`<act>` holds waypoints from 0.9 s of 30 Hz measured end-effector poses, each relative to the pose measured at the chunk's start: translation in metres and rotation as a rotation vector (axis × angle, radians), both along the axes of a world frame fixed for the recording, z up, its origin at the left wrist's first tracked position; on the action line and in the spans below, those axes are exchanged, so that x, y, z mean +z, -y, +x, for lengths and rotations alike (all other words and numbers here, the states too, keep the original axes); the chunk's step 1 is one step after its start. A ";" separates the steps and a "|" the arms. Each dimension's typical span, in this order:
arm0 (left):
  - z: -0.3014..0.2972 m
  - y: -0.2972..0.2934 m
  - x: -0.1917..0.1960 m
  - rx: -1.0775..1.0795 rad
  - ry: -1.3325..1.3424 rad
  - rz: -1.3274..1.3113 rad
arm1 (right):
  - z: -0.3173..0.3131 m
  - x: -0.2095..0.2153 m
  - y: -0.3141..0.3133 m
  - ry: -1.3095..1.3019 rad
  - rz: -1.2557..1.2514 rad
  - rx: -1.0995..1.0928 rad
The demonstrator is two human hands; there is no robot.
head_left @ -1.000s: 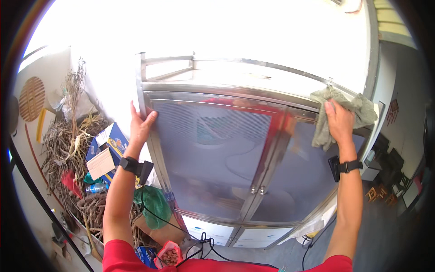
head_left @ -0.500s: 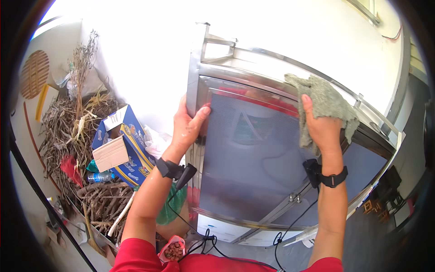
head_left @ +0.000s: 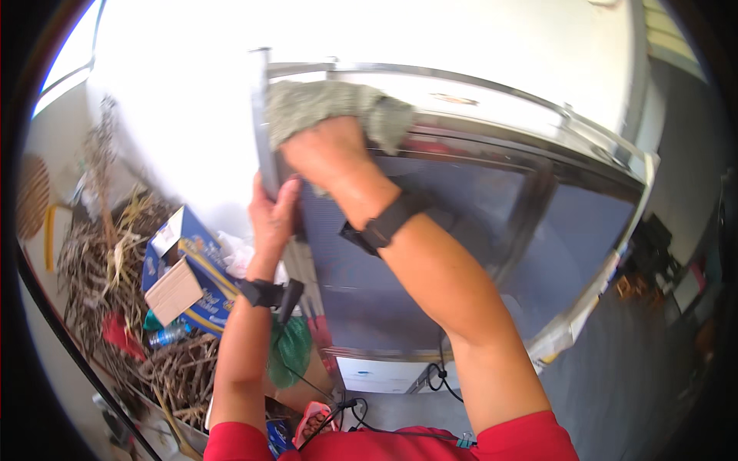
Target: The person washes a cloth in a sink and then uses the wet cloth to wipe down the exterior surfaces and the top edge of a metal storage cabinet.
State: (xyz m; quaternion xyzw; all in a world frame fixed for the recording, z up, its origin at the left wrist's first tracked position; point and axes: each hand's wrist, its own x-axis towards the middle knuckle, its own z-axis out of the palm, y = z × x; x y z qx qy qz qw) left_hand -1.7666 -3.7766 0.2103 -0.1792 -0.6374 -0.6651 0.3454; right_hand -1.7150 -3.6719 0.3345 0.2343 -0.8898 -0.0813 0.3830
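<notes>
A tall steel cabinet [head_left: 492, 230] with two blue-tinted doors stands in front of me. My right hand [head_left: 327, 150] presses a grey-green cloth [head_left: 330, 107] against the cabinet's top left corner. My left hand [head_left: 270, 215] grips the cabinet's left edge just below that corner. Both wrists wear black bands.
Left of the cabinet lies a heap of dry sticks [head_left: 115, 253], a blue cardboard box [head_left: 192, 269], a plastic bottle [head_left: 165, 336] and a green bag [head_left: 290, 349]. Cables [head_left: 338, 403] run on the floor by the cabinet's base. A bright white wall [head_left: 384, 31] stands behind.
My right hand has swept the cloth leftward along the cabinet's top, from the right corner to the left corner. My left hand stayed on the left edge. My view shifted right.
</notes>
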 end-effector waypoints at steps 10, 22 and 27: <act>-0.009 0.005 -0.007 0.238 -0.183 -0.124 | 0.033 -0.006 -0.124 -0.564 -0.135 0.139; -0.019 0.020 -0.013 0.219 -0.193 -0.119 | 0.110 -0.010 -0.314 -0.317 -0.347 -0.260; -0.020 0.018 -0.014 0.263 -0.148 -0.129 | 0.125 -0.018 -0.379 -0.426 -0.402 -0.464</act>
